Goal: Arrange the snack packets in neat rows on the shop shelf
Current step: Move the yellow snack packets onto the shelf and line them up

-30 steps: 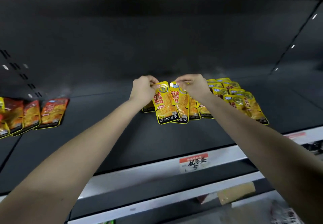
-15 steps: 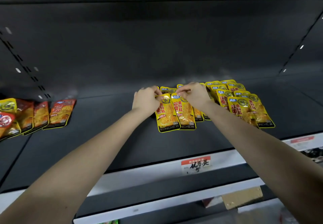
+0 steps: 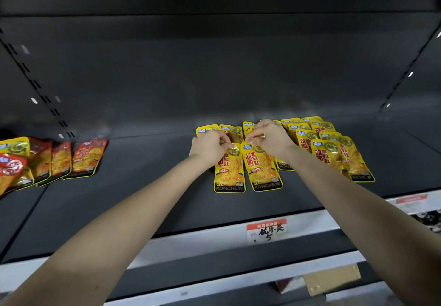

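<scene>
Glossy plastic-film snack packets (image 3: 262, 167) on a matt dark shelf (image 3: 143, 198); paper price label (image 3: 267, 230).

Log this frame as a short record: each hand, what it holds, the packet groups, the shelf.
left hand: pinches the top edge of the left front packet
right hand: pinches the top edge of the right front packet
front pair: yellow, side by side, label up on the shelf
yellow rows: overlapping, behind and right of the hands
red packets: far left, overlapping, slanted
price tag: on the front rail
</scene>
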Available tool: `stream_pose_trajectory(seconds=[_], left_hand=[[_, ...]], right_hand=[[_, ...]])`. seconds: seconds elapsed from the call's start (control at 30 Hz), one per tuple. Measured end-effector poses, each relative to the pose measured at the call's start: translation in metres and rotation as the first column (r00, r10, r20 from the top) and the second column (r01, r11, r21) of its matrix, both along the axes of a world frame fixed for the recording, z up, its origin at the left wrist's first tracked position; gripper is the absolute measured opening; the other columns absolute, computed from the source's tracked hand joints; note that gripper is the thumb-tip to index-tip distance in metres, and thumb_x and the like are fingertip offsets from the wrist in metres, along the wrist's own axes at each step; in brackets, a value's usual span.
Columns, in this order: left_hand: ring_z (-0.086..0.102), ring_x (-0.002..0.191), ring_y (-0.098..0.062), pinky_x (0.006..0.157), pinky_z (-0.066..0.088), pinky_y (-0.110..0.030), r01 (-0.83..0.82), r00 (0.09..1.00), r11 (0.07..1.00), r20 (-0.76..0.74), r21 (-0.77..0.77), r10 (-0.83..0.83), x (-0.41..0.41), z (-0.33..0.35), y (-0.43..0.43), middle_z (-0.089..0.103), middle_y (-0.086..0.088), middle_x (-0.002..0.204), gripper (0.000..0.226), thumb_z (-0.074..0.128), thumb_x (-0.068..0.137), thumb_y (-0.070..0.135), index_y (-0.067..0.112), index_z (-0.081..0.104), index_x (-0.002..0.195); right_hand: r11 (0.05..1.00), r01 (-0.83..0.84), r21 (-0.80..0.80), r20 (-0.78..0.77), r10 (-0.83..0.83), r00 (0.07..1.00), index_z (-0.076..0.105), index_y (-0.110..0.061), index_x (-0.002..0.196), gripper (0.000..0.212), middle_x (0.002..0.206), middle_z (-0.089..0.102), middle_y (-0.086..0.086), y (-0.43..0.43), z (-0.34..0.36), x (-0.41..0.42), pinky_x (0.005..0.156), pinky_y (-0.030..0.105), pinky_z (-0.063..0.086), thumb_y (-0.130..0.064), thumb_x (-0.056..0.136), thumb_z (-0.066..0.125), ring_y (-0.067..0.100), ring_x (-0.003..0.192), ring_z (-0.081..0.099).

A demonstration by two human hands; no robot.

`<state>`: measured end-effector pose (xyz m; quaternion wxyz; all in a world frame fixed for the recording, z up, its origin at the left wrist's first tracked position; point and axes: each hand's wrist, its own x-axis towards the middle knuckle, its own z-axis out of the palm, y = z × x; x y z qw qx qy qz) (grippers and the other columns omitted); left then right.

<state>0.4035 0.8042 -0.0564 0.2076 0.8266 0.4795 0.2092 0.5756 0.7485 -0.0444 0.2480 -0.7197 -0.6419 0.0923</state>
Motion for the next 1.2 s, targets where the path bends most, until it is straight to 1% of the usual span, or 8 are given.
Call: stream_pose_trajectory(seconds=[0.23, 0.5, 0.63, 0.73, 0.8, 0.93, 1.1, 1.2], left_hand=[[0.061, 0.099, -0.019, 0.084, 0.048, -0.032, -0.005, 1.000, 1.000, 0.019, -0.019, 0.006, 0.012, -0.006, -0.014, 0.070, 0.002, 0.101, 0.014, 0.059, 0.090, 0.029, 0.021, 0.070, 0.093], [0.062, 0.099, -0.017, 0.083, 0.049, -0.029, 0.053, 0.995, 0.995, 0.086, -0.082, -0.046, 0.012, -0.002, -0.017, 0.069, 0.000, 0.101, 0.012, 0.059, 0.091, 0.022, 0.018, 0.069, 0.092], [0.061, 0.091, -0.012, 0.071, 0.040, -0.022, 0.106, 0.988, 0.993, 0.117, -0.061, -0.098, 0.025, 0.015, -0.023, 0.070, 0.000, 0.100, 0.012, 0.059, 0.091, 0.023, 0.017, 0.069, 0.094], [0.062, 0.096, -0.015, 0.074, 0.042, -0.024, 0.105, 0.986, 0.993, 0.133, -0.054, -0.097, 0.041, 0.021, -0.026, 0.070, 0.000, 0.102, 0.013, 0.061, 0.090, 0.026, 0.018, 0.070, 0.094], [0.063, 0.098, -0.016, 0.076, 0.043, -0.023, 0.109, 0.983, 0.992, 0.153, -0.070, -0.098, 0.053, 0.019, -0.028, 0.070, -0.002, 0.102, 0.013, 0.062, 0.089, 0.025, 0.017, 0.070, 0.093], [0.064, 0.096, -0.015, 0.073, 0.041, -0.022, 0.117, 0.983, 0.990, 0.148, -0.073, -0.105, 0.074, 0.009, -0.036, 0.071, -0.002, 0.098, 0.011, 0.065, 0.087, 0.025, 0.017, 0.071, 0.090], [0.066, 0.090, -0.016, 0.072, 0.048, -0.025, 0.059, 0.993, 0.998, 0.108, -0.029, -0.055, 0.083, -0.004, -0.046, 0.072, 0.001, 0.092, 0.010, 0.066, 0.086, 0.030, 0.021, 0.070, 0.086], [0.065, 0.089, -0.020, 0.077, 0.052, -0.031, 0.047, 0.994, 0.997, 0.094, 0.065, -0.053, 0.078, -0.011, -0.048, 0.071, -0.002, 0.090, 0.015, 0.067, 0.083, 0.036, 0.021, 0.068, 0.084]], right_hand=[[0.999, 0.016, -0.033, 0.065, -0.014, 0.998, 0.074, -0.028, 0.097, 0.016, 0.114, 0.051, -0.002, -0.010, -0.005, 0.015, 0.106, 0.035, 0.024, -0.023, 0.087, 0.062, 0.022, 0.119, 0.041], [1.000, 0.024, -0.007, 0.061, -0.024, 0.998, 0.074, -0.020, 0.099, 0.019, 0.115, 0.060, 0.001, -0.024, -0.003, 0.021, 0.105, 0.033, 0.033, -0.014, 0.089, 0.059, 0.017, 0.116, 0.046], [1.000, -0.017, -0.022, 0.009, 0.017, 1.000, 0.074, -0.013, 0.097, 0.017, 0.104, 0.071, 0.000, -0.032, 0.011, 0.029, 0.072, 0.001, 0.034, -0.012, 0.089, 0.059, 0.006, 0.093, 0.059], [1.000, -0.013, 0.005, 0.034, 0.013, 0.999, 0.074, -0.012, 0.098, 0.017, 0.096, 0.069, -0.003, -0.043, 0.024, 0.044, 0.059, -0.001, 0.031, -0.011, 0.090, 0.058, 0.003, 0.079, 0.056], [1.000, -0.017, 0.013, 0.073, 0.016, 0.997, 0.073, -0.011, 0.098, 0.017, 0.096, 0.069, -0.001, -0.051, 0.031, 0.053, 0.059, 0.003, 0.031, -0.011, 0.090, 0.058, 0.001, 0.072, 0.054], [0.999, 0.016, -0.030, 0.112, -0.012, 0.994, 0.074, -0.012, 0.096, 0.017, 0.101, 0.072, 0.002, -0.063, 0.027, 0.070, 0.071, 0.014, 0.032, -0.013, 0.090, 0.057, 0.015, 0.097, 0.062], [0.999, 0.051, -0.019, 0.114, -0.048, 0.992, 0.073, -0.014, 0.098, 0.021, 0.103, 0.072, 0.001, -0.064, 0.004, 0.080, 0.090, 0.024, 0.043, -0.009, 0.091, 0.054, 0.017, 0.103, 0.063], [0.999, 0.033, 0.020, 0.142, -0.035, 0.989, 0.072, -0.015, 0.095, 0.021, 0.101, 0.070, 0.000, -0.059, -0.010, 0.081, 0.099, 0.042, 0.041, -0.008, 0.090, 0.054, 0.023, 0.106, 0.057]])
